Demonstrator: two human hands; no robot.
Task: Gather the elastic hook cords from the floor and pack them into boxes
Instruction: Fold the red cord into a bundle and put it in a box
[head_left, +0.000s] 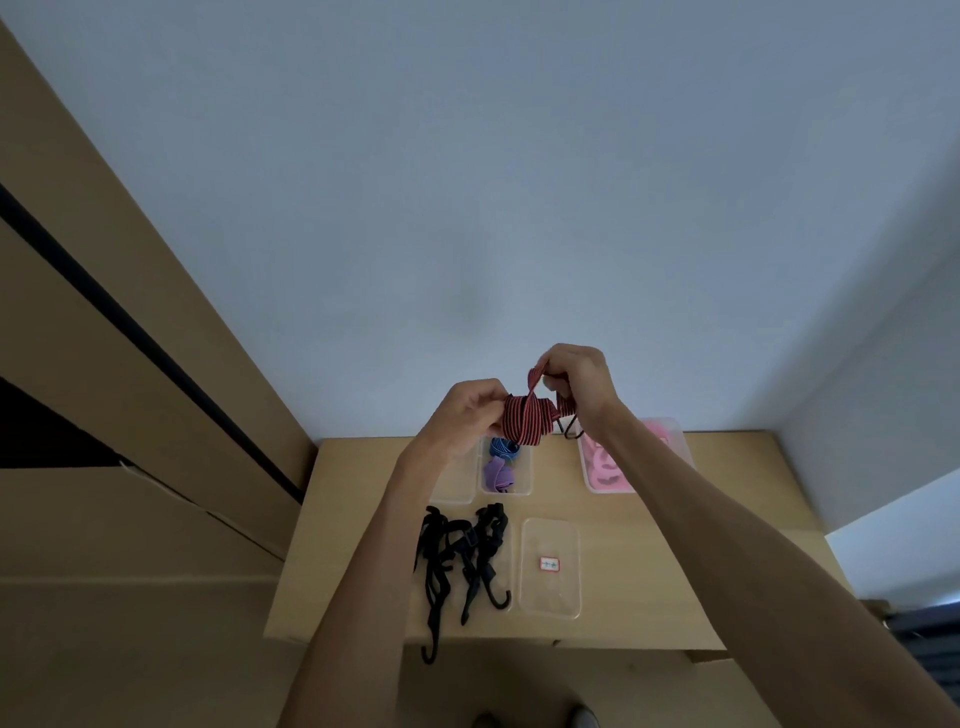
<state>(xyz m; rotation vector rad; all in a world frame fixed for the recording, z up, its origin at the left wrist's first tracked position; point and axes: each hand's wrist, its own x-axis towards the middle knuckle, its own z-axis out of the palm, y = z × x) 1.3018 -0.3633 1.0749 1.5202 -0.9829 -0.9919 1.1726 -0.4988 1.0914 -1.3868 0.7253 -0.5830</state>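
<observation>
Both my hands hold a red and black striped elastic cord (527, 418) up in front of the wall, above the table. My left hand (470, 415) grips the folded bundle at its left end. My right hand (576, 384) pinches a loop of the cord at the top, and a black hook (571, 428) hangs below it. On the table, a clear box (506, 467) holds blue and purple cords, another clear box (639, 457) holds pink cords, and black hook cords (462, 561) spill from a box at the front left.
A clear lid or box with a small red label (550, 566) lies at the table's (675, 571) front middle. A further clear box (457, 491) sits partly behind my left arm. Tan cabinet panels (130, 364) stand to the left. Shoe tips (584, 717) show below.
</observation>
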